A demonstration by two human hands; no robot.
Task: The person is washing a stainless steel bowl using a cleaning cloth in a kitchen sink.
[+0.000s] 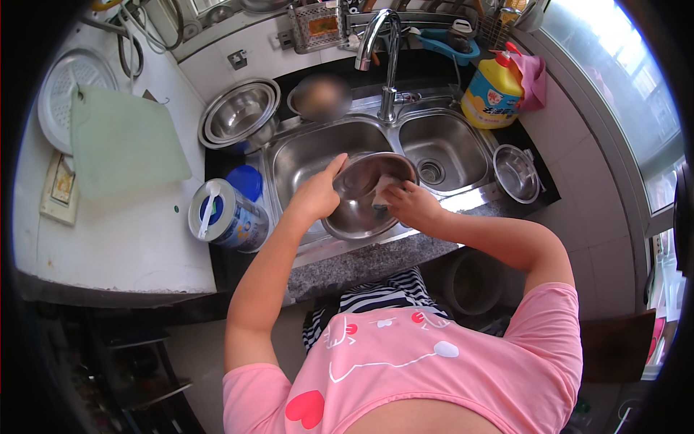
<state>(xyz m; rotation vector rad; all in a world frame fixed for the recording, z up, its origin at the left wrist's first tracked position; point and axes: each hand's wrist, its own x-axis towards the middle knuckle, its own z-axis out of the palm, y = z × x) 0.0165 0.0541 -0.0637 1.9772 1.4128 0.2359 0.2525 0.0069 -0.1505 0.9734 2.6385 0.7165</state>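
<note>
A stainless steel bowl (358,219) is tilted over the front of the left sink basin (293,157). My left hand (320,192) grips its left rim, with the index finger stretched along the edge. Inside the bowl, near its right wall, my right hand (409,203) presses a pale cloth (383,190) against the metal. Behind the bowl, the chrome faucet (389,70) arches over the back edge of the double sink, and no water shows falling from it. The right basin (447,141) has a drain strainer (431,171) at its bottom.
Nested steel bowls (241,114) stand left behind the sink, a milk powder can (238,219) nearer me. A yellow detergent bottle (490,95) with a pink cloth (530,78) and a small clear bowl (516,172) sit at the right. A green cutting board (127,144) hangs at the left.
</note>
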